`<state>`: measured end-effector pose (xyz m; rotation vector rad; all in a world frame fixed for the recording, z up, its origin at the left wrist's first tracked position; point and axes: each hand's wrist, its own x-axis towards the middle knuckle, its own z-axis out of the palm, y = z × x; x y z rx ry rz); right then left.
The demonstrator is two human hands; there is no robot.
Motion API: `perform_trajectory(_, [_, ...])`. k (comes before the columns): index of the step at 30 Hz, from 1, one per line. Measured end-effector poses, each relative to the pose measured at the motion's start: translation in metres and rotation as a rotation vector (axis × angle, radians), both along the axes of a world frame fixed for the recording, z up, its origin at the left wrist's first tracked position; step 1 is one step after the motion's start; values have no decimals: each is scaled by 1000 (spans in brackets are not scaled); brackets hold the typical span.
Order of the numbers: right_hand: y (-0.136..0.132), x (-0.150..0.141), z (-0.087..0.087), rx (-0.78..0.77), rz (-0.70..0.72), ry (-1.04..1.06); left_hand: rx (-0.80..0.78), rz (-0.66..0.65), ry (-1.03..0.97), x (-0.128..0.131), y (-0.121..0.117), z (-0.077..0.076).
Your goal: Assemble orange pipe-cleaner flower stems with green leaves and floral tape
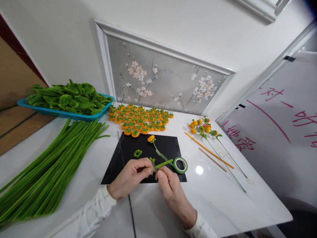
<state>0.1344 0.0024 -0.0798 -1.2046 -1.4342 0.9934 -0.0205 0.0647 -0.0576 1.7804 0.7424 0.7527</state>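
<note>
Over the front of a black mat [170, 145], my left hand [133, 175] and my right hand [170, 186] are closed close together, pinching a short length of green pipe cleaner [164, 163] by its lower end. Its free end slants up to the right. Something small and dark shows at the left fingertips; I cannot make it out. Just beyond the fingers lies a small green looped piece [152, 160], partly hidden. Another looped green leaf piece [137, 153] is on the mat. An orange flower [151, 138] lies behind, near a roll of green floral tape [180, 165] with its loose strip.
At left, long green pipe cleaners [49, 172] lie bundled before a blue basket [74, 115] of green leaf shapes. Many orange flower heads [138, 122] stand behind the mat. Rightward are finished flower stems [201, 125] and an orange stick [210, 150]. A wall panel [165, 59] rises behind.
</note>
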Motion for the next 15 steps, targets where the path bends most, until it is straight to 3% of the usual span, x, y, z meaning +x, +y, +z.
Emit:
perform_trajectory(4, [1,-11,-6,-151,14,286,329,119,52,3,-4,-4])
perform_trajectory(9, [1,-28,-4,-248,-87,526,678,223,115,2,-7,-14])
perform_trajectory(13, [0,-36,3,-418,-91,708,847,238,180,0,-7,-17])
perform_trajectory(15, [0,-36,3,-445,-100,699,867,233,191,0,-8,-16])
